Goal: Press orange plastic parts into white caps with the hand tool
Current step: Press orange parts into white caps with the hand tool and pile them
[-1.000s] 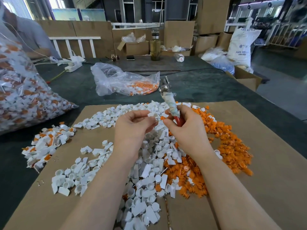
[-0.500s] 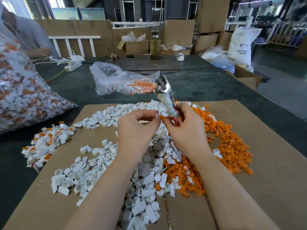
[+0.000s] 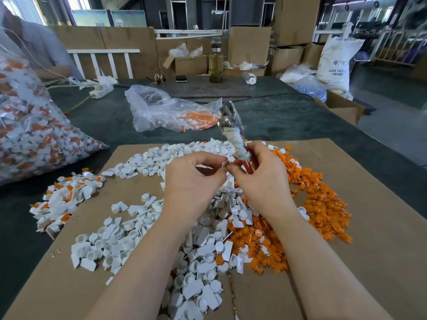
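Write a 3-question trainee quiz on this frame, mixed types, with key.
1. True or false: the hand tool lies flat on the cardboard sheet.
2. Which hand holds the tool? A) left hand B) right hand C) neither
3. Fill in: the loose orange parts are heaped mostly to the ___ of the white caps.

Key:
1. False; it is held with its metal head pointing up.
2. B.
3. Right.
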The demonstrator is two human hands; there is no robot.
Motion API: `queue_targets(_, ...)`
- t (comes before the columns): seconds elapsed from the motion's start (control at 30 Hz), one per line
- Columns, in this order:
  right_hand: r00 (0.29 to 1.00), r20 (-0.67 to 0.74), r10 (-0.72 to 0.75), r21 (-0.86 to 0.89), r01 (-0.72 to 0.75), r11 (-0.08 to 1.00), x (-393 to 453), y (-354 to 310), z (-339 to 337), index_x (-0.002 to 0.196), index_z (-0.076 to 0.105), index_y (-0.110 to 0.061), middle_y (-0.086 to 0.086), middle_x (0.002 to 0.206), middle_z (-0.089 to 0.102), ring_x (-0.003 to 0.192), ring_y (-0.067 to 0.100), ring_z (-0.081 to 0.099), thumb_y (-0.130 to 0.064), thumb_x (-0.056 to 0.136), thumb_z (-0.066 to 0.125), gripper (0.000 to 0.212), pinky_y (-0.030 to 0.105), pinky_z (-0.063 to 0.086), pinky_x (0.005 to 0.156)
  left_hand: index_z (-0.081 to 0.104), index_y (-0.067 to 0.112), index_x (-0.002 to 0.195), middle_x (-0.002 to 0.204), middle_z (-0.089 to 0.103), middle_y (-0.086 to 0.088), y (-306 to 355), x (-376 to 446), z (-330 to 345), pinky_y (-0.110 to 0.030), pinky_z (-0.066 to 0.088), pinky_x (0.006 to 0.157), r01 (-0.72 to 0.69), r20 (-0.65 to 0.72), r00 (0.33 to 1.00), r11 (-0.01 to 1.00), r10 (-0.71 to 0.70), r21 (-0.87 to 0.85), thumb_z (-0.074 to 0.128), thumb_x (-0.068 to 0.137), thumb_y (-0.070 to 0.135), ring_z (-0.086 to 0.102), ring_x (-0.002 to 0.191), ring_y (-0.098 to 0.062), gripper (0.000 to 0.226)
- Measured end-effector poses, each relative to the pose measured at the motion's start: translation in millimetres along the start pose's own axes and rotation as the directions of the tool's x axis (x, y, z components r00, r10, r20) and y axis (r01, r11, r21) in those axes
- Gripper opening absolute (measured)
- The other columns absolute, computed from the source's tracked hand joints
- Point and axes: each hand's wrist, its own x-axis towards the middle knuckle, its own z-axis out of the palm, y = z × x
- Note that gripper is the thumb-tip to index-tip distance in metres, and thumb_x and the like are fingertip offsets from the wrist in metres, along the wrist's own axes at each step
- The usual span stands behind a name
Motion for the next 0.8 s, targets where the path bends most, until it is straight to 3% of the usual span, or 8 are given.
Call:
queue_targets(0.2,1.000,0.023,-0.014,0.036,0.014,0.999,1,-2,-2,0.112,0.061,-0.018,-0.009,0.098,0.067,0.092,0.008,0.064,-0.025,0.087,0.073,0.028,0.024,0.053,0.077,0.076,0.028,0.082,0.073,0.072,0.020,-1,0,3,-0.007,0.047,0.055,0.022,-0.032,0.999,0.998,-0.024,-0.052,0.078,0.079,0.012,0.066,0.063,0.004,0.016)
queue_targets(0.3,0.997,0.071,-0.021,0.049,0.018,0.999,1,-3,-4,0.112,0.061,-0.018,-0.010,0.099,0.066,0.092,0.006,0.063,-0.017,0.087,0.070,0.026,0.016,0.049,0.075,0.075,0.028,0.080,0.072,0.072,0.018,-3,1,4,-0.008,0.047,0.054,0.048,-0.055,0.997,0.996,-0.053,-0.078,0.079,0.079,0.012,0.065,0.061,0.004,0.017)
queue_targets(0.4,0.994,0.103,-0.033,0.051,0.028,0.998,0,-4,-4,0.117,0.061,-0.014,-0.004,0.104,0.067,0.095,0.009,0.062,-0.010,0.087,0.065,0.031,0.019,0.050,0.079,0.074,0.028,0.078,0.071,0.072,0.017,-3,2,5,-0.011,0.050,0.055,0.068,-0.077,0.994,0.994,-0.075,-0.086,0.083,0.076,0.018,0.065,0.062,0.002,0.014)
queue_targets(0.57,0.990,0.134,-0.045,0.085,0.034,0.996,-2,-7,-5,0.113,0.061,-0.017,-0.011,0.094,0.062,0.078,-0.002,0.055,-0.008,0.088,0.061,0.027,0.011,0.040,0.067,0.074,0.024,0.082,0.075,0.074,0.008,-6,4,3,-0.022,0.057,0.065,0.097,-0.108,0.988,0.988,-0.110,-0.116,0.082,0.079,0.018,0.071,0.072,-0.010,0.011)
queue_targets(0.67,0.981,0.195,-0.025,0.118,0.002,0.993,0,-6,-10,0.114,0.060,-0.015,-0.010,0.095,0.062,0.073,-0.007,0.056,-0.005,0.088,0.058,0.028,0.010,0.042,0.062,0.072,0.022,0.082,0.076,0.075,0.007,-6,5,1,-0.024,0.056,0.070,0.140,-0.081,0.984,0.969,-0.159,-0.204,0.081,0.080,0.014,0.073,0.074,-0.009,0.012)
queue_targets(0.8,0.951,0.306,0.029,0.091,-0.060,0.994,2,-3,-19,0.108,0.060,-0.016,-0.001,0.091,0.064,0.076,0.013,0.060,-0.009,0.089,0.061,0.021,0.030,0.051,0.065,0.072,0.016,0.085,0.078,0.075,0.000,-7,7,-1,-0.036,0.057,0.084,0.167,-0.051,0.979,0.915,-0.199,-0.366,0.077,0.081,0.006,0.075,0.079,-0.019,0.012)
